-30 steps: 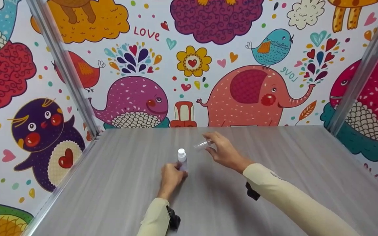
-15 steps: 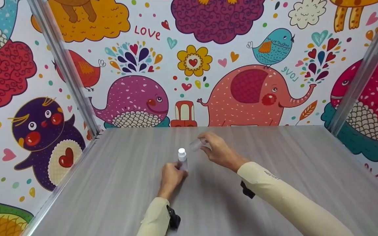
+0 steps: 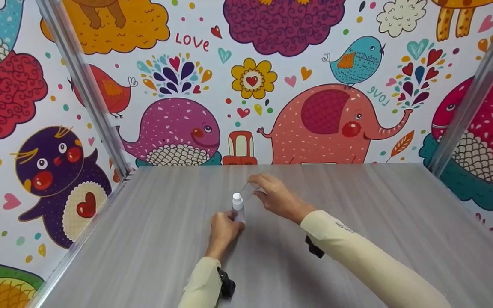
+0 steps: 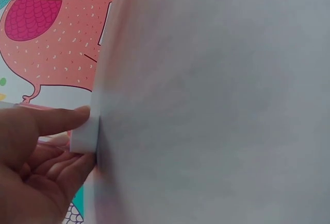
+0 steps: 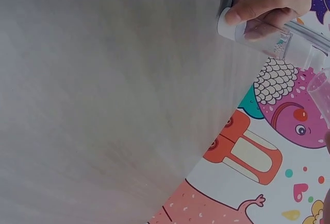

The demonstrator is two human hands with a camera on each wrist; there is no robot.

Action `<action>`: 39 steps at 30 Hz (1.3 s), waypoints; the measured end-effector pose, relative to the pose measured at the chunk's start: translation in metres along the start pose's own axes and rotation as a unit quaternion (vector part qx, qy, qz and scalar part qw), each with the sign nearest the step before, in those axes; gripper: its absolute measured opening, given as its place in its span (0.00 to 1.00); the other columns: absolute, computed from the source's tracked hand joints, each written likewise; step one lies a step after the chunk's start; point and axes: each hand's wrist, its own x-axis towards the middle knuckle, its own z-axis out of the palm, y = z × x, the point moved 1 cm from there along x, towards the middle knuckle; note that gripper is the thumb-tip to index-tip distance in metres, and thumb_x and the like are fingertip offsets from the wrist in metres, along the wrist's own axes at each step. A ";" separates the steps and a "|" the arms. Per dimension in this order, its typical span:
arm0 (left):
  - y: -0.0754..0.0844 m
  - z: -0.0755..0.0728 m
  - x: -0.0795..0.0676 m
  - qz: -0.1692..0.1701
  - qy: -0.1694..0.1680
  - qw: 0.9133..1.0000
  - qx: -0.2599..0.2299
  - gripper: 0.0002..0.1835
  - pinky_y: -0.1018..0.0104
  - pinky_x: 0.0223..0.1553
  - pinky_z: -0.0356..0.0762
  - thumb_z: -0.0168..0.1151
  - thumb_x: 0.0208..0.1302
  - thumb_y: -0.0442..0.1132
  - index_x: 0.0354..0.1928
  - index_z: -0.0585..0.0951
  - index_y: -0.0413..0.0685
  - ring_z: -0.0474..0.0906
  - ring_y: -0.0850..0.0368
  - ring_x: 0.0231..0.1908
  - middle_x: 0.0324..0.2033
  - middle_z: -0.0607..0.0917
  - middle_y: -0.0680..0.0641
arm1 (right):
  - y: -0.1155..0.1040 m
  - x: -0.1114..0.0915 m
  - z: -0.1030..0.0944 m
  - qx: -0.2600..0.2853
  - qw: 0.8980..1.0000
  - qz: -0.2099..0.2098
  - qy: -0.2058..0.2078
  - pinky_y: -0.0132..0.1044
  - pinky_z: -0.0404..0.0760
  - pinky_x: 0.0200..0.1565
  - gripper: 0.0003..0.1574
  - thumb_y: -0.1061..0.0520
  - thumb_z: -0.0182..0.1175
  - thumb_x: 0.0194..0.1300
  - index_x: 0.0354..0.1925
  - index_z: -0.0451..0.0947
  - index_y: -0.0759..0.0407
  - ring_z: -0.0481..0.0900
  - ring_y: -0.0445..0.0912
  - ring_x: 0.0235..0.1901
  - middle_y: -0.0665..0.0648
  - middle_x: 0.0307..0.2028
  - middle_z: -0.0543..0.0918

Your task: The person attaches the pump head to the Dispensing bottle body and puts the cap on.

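Note:
A small clear bottle with a white pump top (image 3: pixel 237 202) stands upright on the table. My left hand (image 3: pixel 223 231) grips it low down between thumb and fingers. In the right wrist view the bottle's body (image 5: pixel 260 41) is see-through, with a white base against the tabletop. The left wrist view shows the thumb and fingertips of the left hand (image 4: pixel 38 157) on that white base (image 4: pixel 85 135). Just right of the pump top, my right hand (image 3: pixel 274 194) pinches a clear cap (image 3: pixel 247 191), tilted with its open end toward the pump.
The wood-grain table (image 3: pixel 144 256) reaches back to a wall (image 3: pixel 289 141) printed with cartoon animals. Metal posts (image 3: pixel 94 102) stand at its back corners.
My right hand has moved left with the clear cap, from clear of the bottle to right beside its pump top. The left hand and the bottle have stayed in place.

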 end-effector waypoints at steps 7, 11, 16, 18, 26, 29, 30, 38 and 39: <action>-0.001 0.000 0.000 -0.016 -0.010 1.000 -0.005 0.16 0.53 0.36 0.82 0.71 0.45 0.26 0.40 0.87 0.29 0.83 0.50 0.32 0.35 0.89 0.35 | -0.005 0.003 0.004 -0.014 1.000 -0.028 -0.004 0.39 0.79 0.57 0.27 0.66 0.65 0.63 0.61 0.77 0.58 0.81 0.51 0.59 0.59 0.57 0.82; -0.002 0.000 0.000 -0.019 -0.015 1.000 -0.009 0.16 0.57 0.33 0.81 0.70 0.45 0.26 0.40 0.86 0.28 0.80 0.52 0.29 0.34 0.89 0.35 | -0.010 0.008 0.006 -0.026 0.999 -0.041 -0.008 0.38 0.79 0.58 0.27 0.65 0.65 0.64 0.61 0.77 0.59 0.81 0.51 0.59 0.60 0.58 0.82; -0.001 0.000 0.001 -0.020 -0.018 1.000 -0.011 0.14 0.65 0.25 0.71 0.69 0.45 0.26 0.38 0.87 0.30 0.73 0.57 0.23 0.25 0.87 0.42 | -0.015 0.014 0.006 -0.040 0.998 -0.055 -0.005 0.38 0.79 0.57 0.26 0.66 0.65 0.64 0.61 0.78 0.60 0.82 0.51 0.58 0.60 0.57 0.83; -0.001 0.000 0.002 -0.014 -0.014 1.000 -0.013 0.11 0.67 0.21 0.65 0.68 0.43 0.25 0.34 0.87 0.31 0.68 0.58 0.20 0.19 0.81 0.47 | -0.016 0.015 0.006 -0.044 0.997 -0.058 -0.007 0.38 0.79 0.57 0.26 0.66 0.65 0.64 0.61 0.78 0.59 0.82 0.50 0.58 0.60 0.58 0.83; -0.002 0.002 0.002 0.000 -0.008 1.000 -0.020 0.09 0.68 0.19 0.57 0.66 0.41 0.25 0.29 0.86 0.32 0.62 0.61 0.17 0.15 0.71 0.54 | -0.017 0.016 0.011 -0.049 0.997 -0.045 -0.034 0.38 0.78 0.59 0.27 0.66 0.64 0.65 0.62 0.77 0.59 0.80 0.50 0.60 0.59 0.59 0.82; -0.001 0.001 0.002 0.001 -0.007 1.000 -0.019 0.08 0.68 0.19 0.56 0.66 0.41 0.25 0.29 0.86 0.32 0.62 0.61 0.17 0.15 0.70 0.54 | -0.018 0.015 0.014 -0.050 0.997 -0.045 -0.041 0.38 0.78 0.58 0.27 0.66 0.64 0.65 0.62 0.77 0.59 0.81 0.50 0.60 0.59 0.59 0.82; -0.001 0.001 0.002 0.003 -0.006 1.000 -0.016 0.08 0.68 0.19 0.56 0.66 0.41 0.25 0.29 0.86 0.32 0.62 0.61 0.17 0.15 0.70 0.54 | -0.018 0.015 0.015 -0.050 0.997 -0.046 -0.042 0.38 0.78 0.58 0.27 0.66 0.64 0.64 0.62 0.77 0.59 0.81 0.50 0.60 0.59 0.60 0.82; -0.001 0.001 0.000 -0.003 -0.011 1.000 -0.006 0.10 0.68 0.19 0.59 0.67 0.44 0.26 0.33 0.88 0.32 0.64 0.60 0.18 0.16 0.74 0.52 | -0.019 0.014 0.025 -0.047 0.997 -0.052 -0.039 0.36 0.78 0.58 0.27 0.66 0.65 0.64 0.61 0.78 0.58 0.81 0.49 0.60 0.58 0.60 0.82; -0.001 0.001 0.000 -0.006 -0.012 1.000 -0.006 0.11 0.68 0.19 0.59 0.66 0.44 0.26 0.33 0.88 0.33 0.64 0.60 0.18 0.16 0.74 0.53 | -0.019 0.014 0.026 -0.047 0.997 -0.051 -0.038 0.36 0.78 0.58 0.27 0.67 0.65 0.64 0.61 0.78 0.59 0.81 0.49 0.60 0.58 0.59 0.82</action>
